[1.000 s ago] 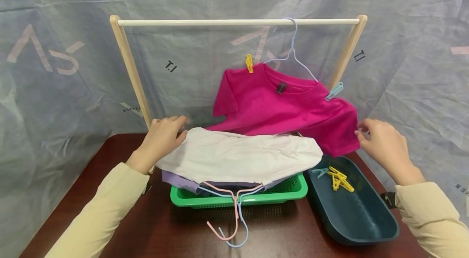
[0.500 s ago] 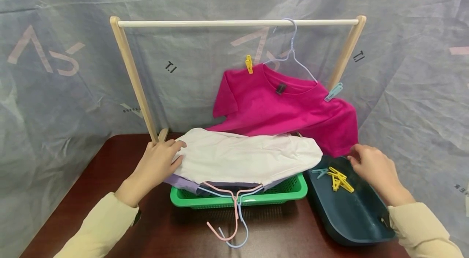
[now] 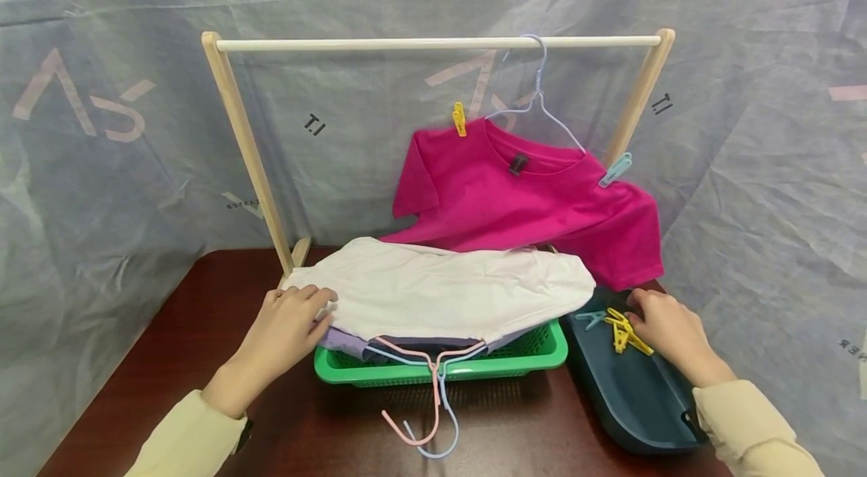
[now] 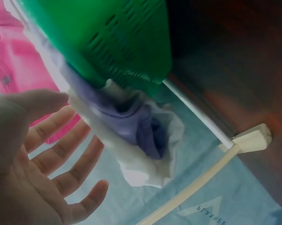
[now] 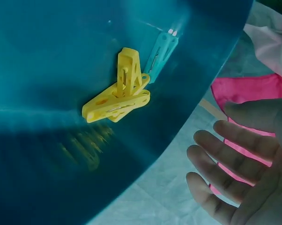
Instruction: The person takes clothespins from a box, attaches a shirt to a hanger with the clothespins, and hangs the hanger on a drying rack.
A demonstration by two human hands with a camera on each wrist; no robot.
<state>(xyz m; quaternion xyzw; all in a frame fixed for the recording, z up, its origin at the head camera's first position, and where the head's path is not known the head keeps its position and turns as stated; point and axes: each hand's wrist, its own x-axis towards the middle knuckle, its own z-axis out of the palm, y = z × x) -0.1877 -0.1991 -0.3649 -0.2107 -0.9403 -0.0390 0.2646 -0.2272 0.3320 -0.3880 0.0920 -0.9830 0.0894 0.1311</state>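
My left hand [image 3: 287, 326] is at the left end of a folded white garment [image 3: 440, 289], its fingers loosely bent and holding nothing; whether it touches the cloth I cannot tell. In the left wrist view the fingers [image 4: 56, 150] are spread beside the white and purple cloth. Over the dark blue bin [image 3: 630, 409] hovers my right hand [image 3: 670, 326], relaxed and holding nothing. Near its fingertips lie several yellow clothespins [image 3: 626, 332] and a light blue clothespin [image 3: 591, 319]. A pink hanger [image 3: 436, 387] and a blue hanger [image 3: 452, 417] stick out under the white garment.
A magenta T-shirt [image 3: 521, 191] hangs on a lilac hanger [image 3: 539, 86] from the rack's white rod [image 3: 379, 44], with one clothespin at each shoulder. The green basket [image 3: 440, 375] carries the folded clothes, including a purple one [image 3: 344, 341]. Beneath is a dark red table [image 3: 183, 326].
Both hands have moved down toward me. The right hand has left the magenta shirt's sleeve and come leftward over the bin; the left has slid lower along the white garment's end.
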